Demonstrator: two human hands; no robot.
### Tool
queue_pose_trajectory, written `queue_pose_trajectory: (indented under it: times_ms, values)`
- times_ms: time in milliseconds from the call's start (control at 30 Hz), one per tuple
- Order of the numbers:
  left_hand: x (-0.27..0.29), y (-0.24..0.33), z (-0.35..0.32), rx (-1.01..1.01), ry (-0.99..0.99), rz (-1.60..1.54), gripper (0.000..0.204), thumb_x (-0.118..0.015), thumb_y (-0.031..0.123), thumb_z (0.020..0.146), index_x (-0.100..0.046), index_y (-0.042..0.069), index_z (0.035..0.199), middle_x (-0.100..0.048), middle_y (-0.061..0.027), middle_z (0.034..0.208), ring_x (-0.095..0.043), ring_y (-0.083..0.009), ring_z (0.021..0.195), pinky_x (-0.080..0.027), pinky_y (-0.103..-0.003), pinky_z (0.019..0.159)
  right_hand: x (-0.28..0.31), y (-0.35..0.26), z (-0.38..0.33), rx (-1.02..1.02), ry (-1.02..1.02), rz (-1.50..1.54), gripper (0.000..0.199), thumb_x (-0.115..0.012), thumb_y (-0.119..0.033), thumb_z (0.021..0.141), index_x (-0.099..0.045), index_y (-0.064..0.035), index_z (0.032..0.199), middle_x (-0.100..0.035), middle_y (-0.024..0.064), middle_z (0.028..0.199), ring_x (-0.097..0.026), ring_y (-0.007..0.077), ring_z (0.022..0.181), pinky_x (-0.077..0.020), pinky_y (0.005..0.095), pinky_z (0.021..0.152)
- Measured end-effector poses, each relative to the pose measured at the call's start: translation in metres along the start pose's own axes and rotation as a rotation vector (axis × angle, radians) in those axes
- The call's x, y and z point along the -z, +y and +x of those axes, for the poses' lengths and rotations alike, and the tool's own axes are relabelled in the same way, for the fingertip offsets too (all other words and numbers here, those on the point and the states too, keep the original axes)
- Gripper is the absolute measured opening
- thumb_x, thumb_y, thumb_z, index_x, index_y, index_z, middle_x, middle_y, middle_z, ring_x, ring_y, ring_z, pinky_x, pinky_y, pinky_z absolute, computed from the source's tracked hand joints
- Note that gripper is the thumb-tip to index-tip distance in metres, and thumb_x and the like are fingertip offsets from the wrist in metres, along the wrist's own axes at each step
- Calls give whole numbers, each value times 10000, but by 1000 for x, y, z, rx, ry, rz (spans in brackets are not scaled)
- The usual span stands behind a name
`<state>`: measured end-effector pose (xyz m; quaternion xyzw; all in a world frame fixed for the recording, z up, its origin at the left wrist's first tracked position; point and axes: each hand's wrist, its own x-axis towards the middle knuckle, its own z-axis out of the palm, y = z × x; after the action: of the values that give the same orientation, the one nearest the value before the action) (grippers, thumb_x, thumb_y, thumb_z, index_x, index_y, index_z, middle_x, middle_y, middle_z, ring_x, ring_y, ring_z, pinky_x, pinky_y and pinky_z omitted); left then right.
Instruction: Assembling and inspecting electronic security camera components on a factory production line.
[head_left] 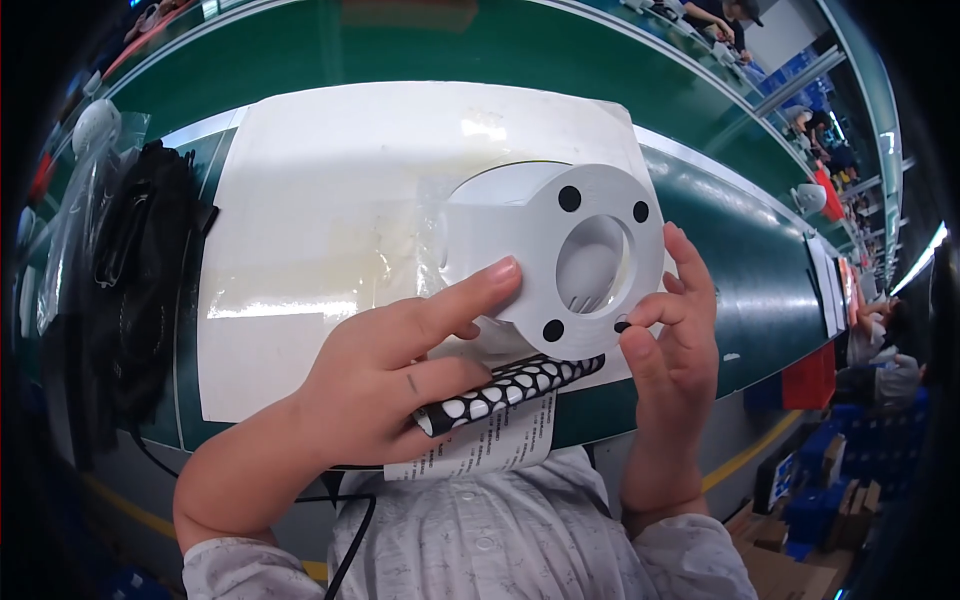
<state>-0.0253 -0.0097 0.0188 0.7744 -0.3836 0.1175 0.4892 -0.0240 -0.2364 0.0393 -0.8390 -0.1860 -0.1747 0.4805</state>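
Observation:
A white round plastic housing (480,235) is tilted toward me above the white board, its flat ring face with a large centre hole turned my way. Round black pads (569,198) sit on the ring. My left hand (375,365) presses a fingertip on the housing's side, while its lower fingers grip a curled black adhesive sheet (510,388) with rows of white circles. Printed backing paper (480,445) hangs below that sheet. At the ring's lower right edge, my right hand (675,335) pinches a small black pad (622,326) against the face, other fingers raised beside the rim.
A white board (300,170) lies on the green bench (740,240). Black cloth-like items (150,270) and clear plastic bags (75,240) are at the left. Blue bins (880,450) and cardboard (790,560) stand low at the right. Other people work farther off.

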Motion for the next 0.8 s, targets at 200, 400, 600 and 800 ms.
queue_pose_trajectory:
  times_ms: [200,400,600,800]
  values:
    - [-5,-10,-3,-46,64,55,127,-626,61,588,-589,40,708,-411,-148,1258,-591,-209,805,-481,-267,678,4,-1,0,83,-23,-227,97,-585,-153,751,-578,-61,780,-416,186,1220,-327,344,1181,-251,409,967]
    - [-6,-4,-2,-18,52,38,154,-625,48,579,-597,40,730,-414,-145,1257,-593,-201,785,-479,-260,658,17,-11,-8,391,-15,-633,135,-593,-197,749,-603,-127,864,-475,87,1172,-370,294,1139,-232,410,954]
    - [-4,0,-3,29,17,22,185,-625,39,564,-606,46,748,-404,-138,1267,-592,-201,794,-480,-260,660,21,-37,-15,338,-236,-1023,244,-583,-204,747,-573,-166,987,-489,25,1149,-377,256,1132,-108,424,981]
    - [-6,0,-1,36,38,18,238,-621,33,554,-621,56,791,-406,-134,1265,-586,-211,800,-478,-267,669,29,-17,-5,379,-184,-761,359,-593,-264,733,-525,-105,1048,-470,86,1158,-382,263,1120,-172,421,972]
